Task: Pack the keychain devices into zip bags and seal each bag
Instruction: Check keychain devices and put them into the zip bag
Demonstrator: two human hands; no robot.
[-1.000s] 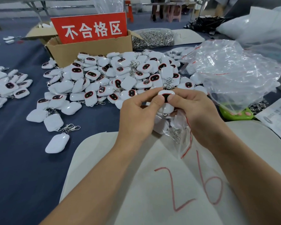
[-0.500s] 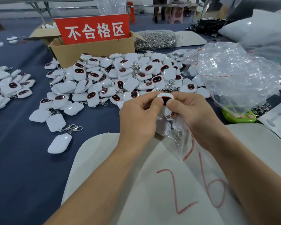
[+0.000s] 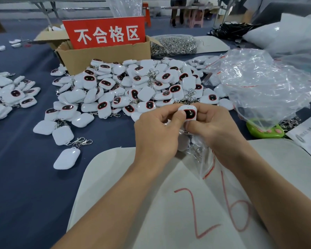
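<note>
Device [image 3: 188,113] sits pinched between left grip [image 3: 156,133] and right grip [image 3: 216,127].

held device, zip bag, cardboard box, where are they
held device [image 3: 188,113]: head view, dark screen
zip bag [image 3: 204,163]: head view, clear lower part
cardboard box [image 3: 104,58]: head view, front wall

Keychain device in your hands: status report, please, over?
One keychain device pinched between left hand and right hand. The zip bag hangs under them, device not yet inside. Nothing blocking.
</note>
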